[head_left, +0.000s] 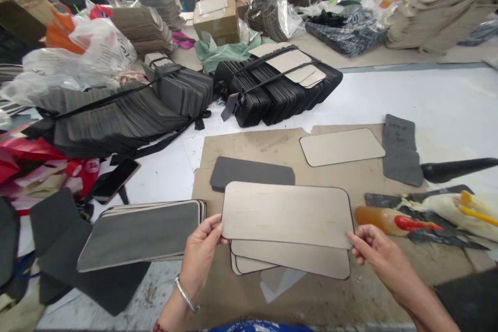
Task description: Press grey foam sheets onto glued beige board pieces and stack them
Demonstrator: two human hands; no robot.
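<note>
A beige rounded rectangular panel [286, 212] with a dark edge is held up between my two hands. My left hand [202, 246] pinches its left edge near the lower corner, and my right hand [371, 249] pinches its lower right corner. Below it lie more beige panels [311, 259], partly covered. Behind it is a dark grey stack of pieces [252, 172]. To the left of my left hand rests a pile of panels with a grey one on top [143, 236]. Another beige panel [342, 147] lies farther back on the cardboard.
Strapped bundles of dark pieces [272, 88] stand behind the cardboard sheet [218, 290]. An amber bottle with a red tip [381, 219] and a white bottle [447, 205] lie at right. A phone [116, 179] is at left. Other people stand across the table.
</note>
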